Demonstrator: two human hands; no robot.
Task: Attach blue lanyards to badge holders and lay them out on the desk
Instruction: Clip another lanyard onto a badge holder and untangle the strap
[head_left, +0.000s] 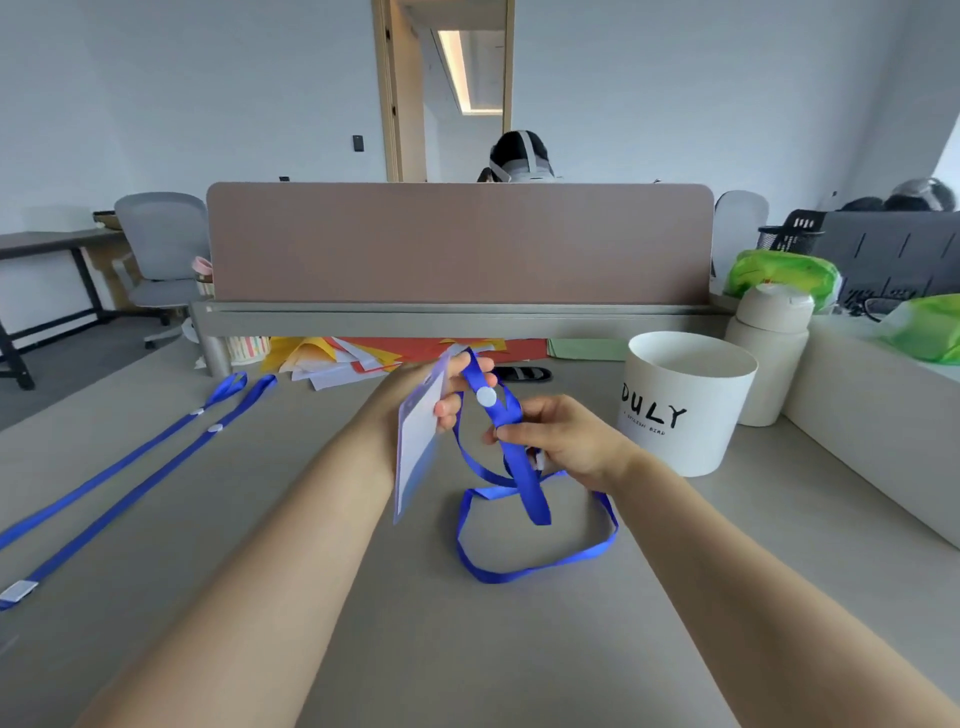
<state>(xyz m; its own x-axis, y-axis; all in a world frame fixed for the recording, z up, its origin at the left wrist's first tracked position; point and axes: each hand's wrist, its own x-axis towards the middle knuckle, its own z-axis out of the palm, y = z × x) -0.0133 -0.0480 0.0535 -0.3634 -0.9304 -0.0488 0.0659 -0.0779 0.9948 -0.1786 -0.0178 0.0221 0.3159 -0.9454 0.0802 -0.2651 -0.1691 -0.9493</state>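
My left hand (441, 387) holds a clear badge holder (418, 441) upright above the desk, its fingers also pinching the top of a blue lanyard (519, 467). My right hand (561, 439) grips the same lanyard's strap just below its white round snap button (487, 397). The strap's free end hangs down and its long loop lies on the desk (467, 649) under my hands. Two more blue lanyards (124, 478) lie stretched out side by side on the left of the desk, one with a white piece (18, 591) at its near end.
A white bucket (685, 405) marked DULY stands right of my hands, a cream bottle (769, 353) behind it. A brown divider panel (457, 244) closes the desk's far edge, coloured paper sheets (353, 358) beneath it. Another person sits behind the divider. Green bags lie at right.
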